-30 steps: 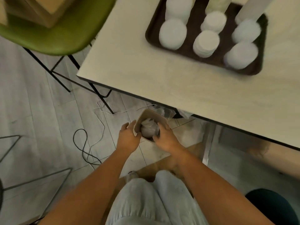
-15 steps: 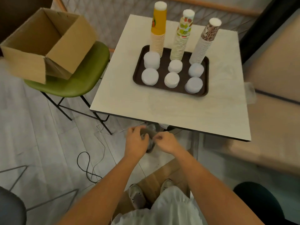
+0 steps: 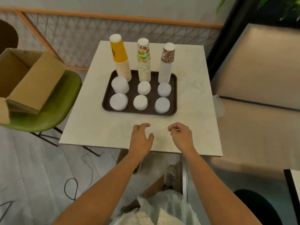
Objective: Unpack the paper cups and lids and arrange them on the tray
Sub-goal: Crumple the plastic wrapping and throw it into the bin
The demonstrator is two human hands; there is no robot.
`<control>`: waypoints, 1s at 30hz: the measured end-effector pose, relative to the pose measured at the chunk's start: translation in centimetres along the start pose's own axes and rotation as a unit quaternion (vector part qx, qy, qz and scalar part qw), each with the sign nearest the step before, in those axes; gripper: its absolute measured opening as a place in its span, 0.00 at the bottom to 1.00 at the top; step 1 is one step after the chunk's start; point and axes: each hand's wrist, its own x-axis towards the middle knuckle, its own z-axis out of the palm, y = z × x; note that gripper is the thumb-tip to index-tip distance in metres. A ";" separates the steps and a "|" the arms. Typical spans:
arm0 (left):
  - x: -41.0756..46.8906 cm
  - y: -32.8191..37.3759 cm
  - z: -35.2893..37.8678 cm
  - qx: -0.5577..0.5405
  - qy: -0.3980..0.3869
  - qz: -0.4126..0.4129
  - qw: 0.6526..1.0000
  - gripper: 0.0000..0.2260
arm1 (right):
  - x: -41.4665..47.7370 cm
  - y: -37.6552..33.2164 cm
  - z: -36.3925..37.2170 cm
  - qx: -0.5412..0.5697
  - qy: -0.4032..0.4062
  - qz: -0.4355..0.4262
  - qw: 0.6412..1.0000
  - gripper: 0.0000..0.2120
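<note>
Pale table (image 3: pixel 100 127) bears tray (image 3: pixel 173 82) beyond left hand (image 3: pixel 141 138) and right hand (image 3: pixel 181 138), both empty, fingers loosely curled.

Two bare hands, both empty

The left hand (image 3: pixel 140 138) and the right hand (image 3: pixel 181 136) are side by side with a small gap between them. Both arms are bare and reach forward from the bottom of the view. The backs of the hands face up. The fingers of each hand are loose and curled a little, and the thumbs point in toward each other. Neither hand holds anything.
</note>
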 end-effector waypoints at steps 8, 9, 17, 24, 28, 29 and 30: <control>8.1 8.0 5.9 0.043 -0.039 0.058 0.997 0.19 | 12.3 -0.1 -7.1 -0.069 0.003 -0.052 0.996 0.16; 9.0 8.8 6.5 0.059 -0.056 0.057 0.995 0.19 | 13.7 -0.1 -7.7 -0.081 -0.001 -0.055 0.995 0.17; 12.9 10.1 10.0 0.162 -0.166 0.022 0.972 0.24 | 21.8 -0.5 -8.3 -0.266 -0.053 -0.076 0.959 0.29; 13.7 8.6 10.7 0.235 -0.231 0.016 0.944 0.25 | 25.5 0.1 -7.7 -0.434 -0.169 -0.063 0.883 0.25; 14.1 7.9 11.3 0.271 -0.243 0.018 0.931 0.25 | 26.7 0.5 -7.4 -0.468 -0.121 -0.115 0.868 0.23; 14.3 7.8 11.4 0.279 -0.242 0.021 0.929 0.24 | 27.0 0.5 -7.3 -0.461 -0.107 -0.123 0.872 0.22; 14.3 7.8 11.5 0.284 -0.240 0.025 0.928 0.23 | 27.3 0.6 -7.2 -0.441 -0.092 -0.128 0.884 0.21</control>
